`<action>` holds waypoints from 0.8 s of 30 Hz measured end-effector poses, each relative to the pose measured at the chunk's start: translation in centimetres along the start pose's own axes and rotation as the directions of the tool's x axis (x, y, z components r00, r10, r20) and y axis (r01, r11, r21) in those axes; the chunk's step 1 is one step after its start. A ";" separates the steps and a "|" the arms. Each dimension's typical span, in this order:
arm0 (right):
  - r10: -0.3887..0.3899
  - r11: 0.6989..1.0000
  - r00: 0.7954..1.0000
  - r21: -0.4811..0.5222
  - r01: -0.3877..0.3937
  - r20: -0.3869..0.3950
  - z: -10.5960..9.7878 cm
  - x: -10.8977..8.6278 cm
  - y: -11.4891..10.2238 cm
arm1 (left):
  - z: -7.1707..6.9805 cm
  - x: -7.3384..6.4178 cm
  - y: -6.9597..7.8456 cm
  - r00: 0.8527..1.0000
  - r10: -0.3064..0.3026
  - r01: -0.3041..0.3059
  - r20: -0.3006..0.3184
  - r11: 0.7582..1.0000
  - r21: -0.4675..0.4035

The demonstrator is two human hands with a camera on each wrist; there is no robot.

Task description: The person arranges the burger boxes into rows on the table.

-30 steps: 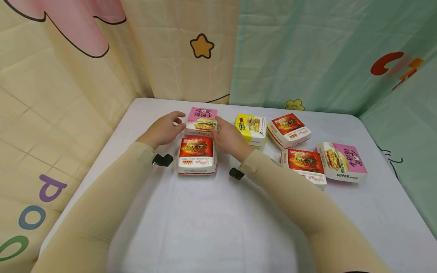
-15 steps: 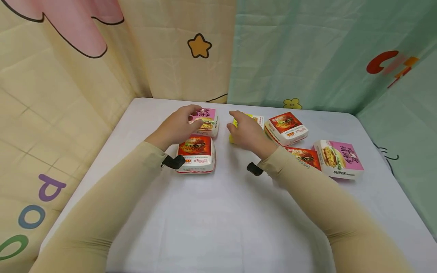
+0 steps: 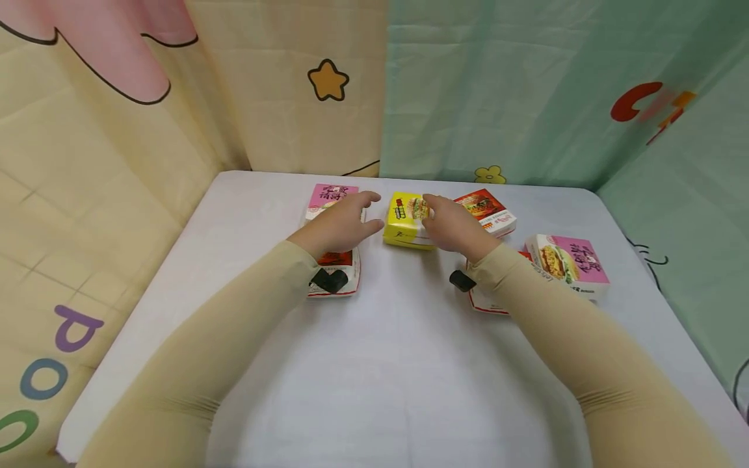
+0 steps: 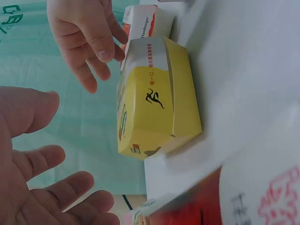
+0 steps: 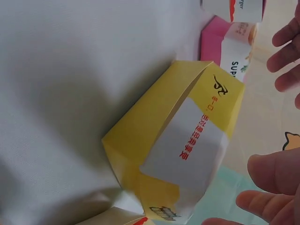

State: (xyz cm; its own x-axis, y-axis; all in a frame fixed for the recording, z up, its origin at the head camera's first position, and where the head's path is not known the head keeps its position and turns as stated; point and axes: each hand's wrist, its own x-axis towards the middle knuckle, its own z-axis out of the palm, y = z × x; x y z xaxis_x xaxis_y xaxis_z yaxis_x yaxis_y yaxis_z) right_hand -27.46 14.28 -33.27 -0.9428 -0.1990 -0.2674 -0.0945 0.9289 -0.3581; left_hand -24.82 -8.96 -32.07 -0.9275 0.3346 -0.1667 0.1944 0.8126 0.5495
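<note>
A yellow-and-white burger box (image 3: 404,224) sits on the white table between my two hands in the head view. To its left, my left hand (image 3: 339,224) hovers with thumb and fingers spread, a gap apart from the box. My right hand (image 3: 455,226) is at the box's right side, fingers loosely bent, overlapping its corner in the head view. In the left wrist view, the right hand's fingers (image 4: 82,37) show above the far end of the yellow box (image 4: 150,101). Neither hand grips anything.
Partly behind my left hand stand a pink burger box (image 3: 316,200) and a red one (image 3: 345,289) in front of it. On the right are a red box (image 3: 497,218), another partly under my right sleeve (image 3: 490,302), and a pink box (image 3: 576,260). Curtains hang behind the table.
Both hands have left the pink box on the left and moved right, to either side of the yellow box. The right hand has let go of the pink box. The head view has shifted slightly.
</note>
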 end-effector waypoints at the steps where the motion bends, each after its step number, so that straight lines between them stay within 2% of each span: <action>1: 0.002 1.000 1.000 0.003 -0.002 0.009 -0.1 0.0 0.2 | 0.2 0.3 0.2 1.000 -0.006 0.006 0.008 1.000 0.004; 10: 0.015 1.000 0.999 -0.019 -0.014 0.046 -0.1 0.2 1.5 | 2.4 2.5 1.1 0.995 -0.048 0.045 0.091 0.998 0.034; 13: 0.030 0.999 0.998 -0.035 -0.028 0.061 0.2 0.4 1.8 | 2.9 2.7 0.9 0.992 -0.065 0.059 0.106 0.997 0.058; 17: 0.046 0.999 0.996 -0.024 -0.045 0.075 0.4 0.6 2.1 | 3.4 2.9 0.7 0.992 -0.058 0.050 0.111 0.996 0.077; 24: 0.025 0.999 0.998 -0.033 -0.023 0.059 0.5 0.7 2.2 | 3.5 3.0 1.0 0.992 -0.042 0.029 0.115 0.994 0.107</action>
State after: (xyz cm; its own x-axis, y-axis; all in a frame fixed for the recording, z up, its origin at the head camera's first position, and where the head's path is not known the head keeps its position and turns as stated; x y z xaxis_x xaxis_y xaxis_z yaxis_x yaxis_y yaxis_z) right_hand -28.18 16.07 -34.68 -0.9245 -0.1940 -0.3282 -0.0834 0.9429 -0.3225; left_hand -26.29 -5.46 -34.93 -0.8919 0.3531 -0.2826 0.2002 0.8685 0.4534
